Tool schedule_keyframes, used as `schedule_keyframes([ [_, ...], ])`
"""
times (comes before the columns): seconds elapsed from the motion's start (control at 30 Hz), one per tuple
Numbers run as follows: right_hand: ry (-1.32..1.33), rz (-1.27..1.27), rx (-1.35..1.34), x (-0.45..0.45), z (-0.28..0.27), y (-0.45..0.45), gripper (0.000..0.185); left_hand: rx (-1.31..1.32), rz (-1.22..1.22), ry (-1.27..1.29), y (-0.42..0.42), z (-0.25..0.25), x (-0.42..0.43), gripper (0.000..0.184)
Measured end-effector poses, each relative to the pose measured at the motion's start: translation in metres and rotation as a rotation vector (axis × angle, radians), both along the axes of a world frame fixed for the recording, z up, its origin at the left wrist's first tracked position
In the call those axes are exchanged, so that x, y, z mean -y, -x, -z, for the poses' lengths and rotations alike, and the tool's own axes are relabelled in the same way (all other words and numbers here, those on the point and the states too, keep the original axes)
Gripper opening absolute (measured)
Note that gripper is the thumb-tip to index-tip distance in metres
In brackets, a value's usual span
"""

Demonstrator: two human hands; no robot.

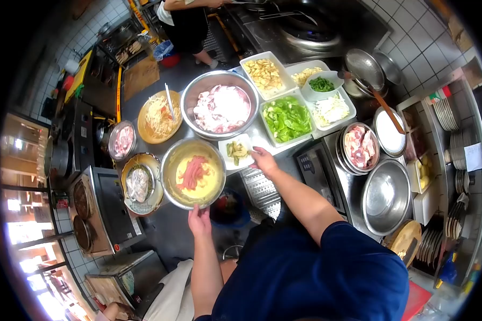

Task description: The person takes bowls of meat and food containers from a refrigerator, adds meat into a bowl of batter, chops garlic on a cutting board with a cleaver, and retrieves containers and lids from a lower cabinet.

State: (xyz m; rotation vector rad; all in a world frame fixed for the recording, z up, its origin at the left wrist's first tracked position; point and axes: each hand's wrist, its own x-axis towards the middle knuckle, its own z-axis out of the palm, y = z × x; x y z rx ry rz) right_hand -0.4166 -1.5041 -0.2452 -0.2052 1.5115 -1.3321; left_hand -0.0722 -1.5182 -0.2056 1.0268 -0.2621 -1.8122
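Observation:
My left hand (pixel 200 220) grips the near rim of a metal mixing bowl (pixel 218 184) that holds yellow liquid, perhaps egg, with strips of pink raw meat (pixel 193 172) in it. To its upper right, my right hand (pixel 263 160) is closed on the edge of a small white dish (pixel 223 147) with greenish-yellow pieces (pixel 238 152). Behind both stands a large steel bowl (pixel 189 120) heaped with pale raw meat (pixel 219 109). A white tub of chopped green vegetable (pixel 288 119) sits just beyond my right hand.
On the left are a noodle-like mix in a tan bowl (pixel 144 126) with chopsticks and a plastic-wrapped item (pixel 138 183). At right, a bowl of raw meat (pixel 360 147) stands near an empty steel bowl (pixel 385 198). Another person (pixel 185 27) stands near the stove.

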Motion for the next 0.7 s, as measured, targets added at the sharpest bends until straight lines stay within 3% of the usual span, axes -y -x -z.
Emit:
schedule_keyframes([
  [0.13,-0.001,-0.109,-0.113,0.005,0.007,-0.005,0.034,0.071,-0.044,-0.016,0.007,-0.005,-0.004,0.04],
  [0.33,-0.091,-0.342,-0.438,-0.032,-0.026,0.016,0.03,0.067,-0.106,-0.026,0.022,-0.024,-0.008,0.046],
  [0.4,-0.025,-0.414,-0.4,-0.064,-0.021,0.029,0.026,0.071,-0.137,-0.038,0.026,-0.029,-0.007,0.047],
  [0.43,0.035,-0.44,-0.416,-0.083,-0.038,0.037,0.026,0.067,-0.152,-0.046,0.029,-0.03,-0.006,0.047],
  [0.53,-0.023,-0.416,-0.132,-0.125,-0.08,0.073,0.029,0.053,-0.191,-0.041,0.029,-0.021,-0.009,0.049],
  [0.6,-0.048,-0.346,0.001,-0.135,-0.138,0.106,0.029,0.048,-0.23,-0.059,0.031,-0.018,-0.011,0.049],
  [0.7,-0.056,-0.356,-0.111,-0.119,-0.192,0.164,0.031,0.053,-0.286,-0.065,0.04,-0.023,-0.013,0.05],
])
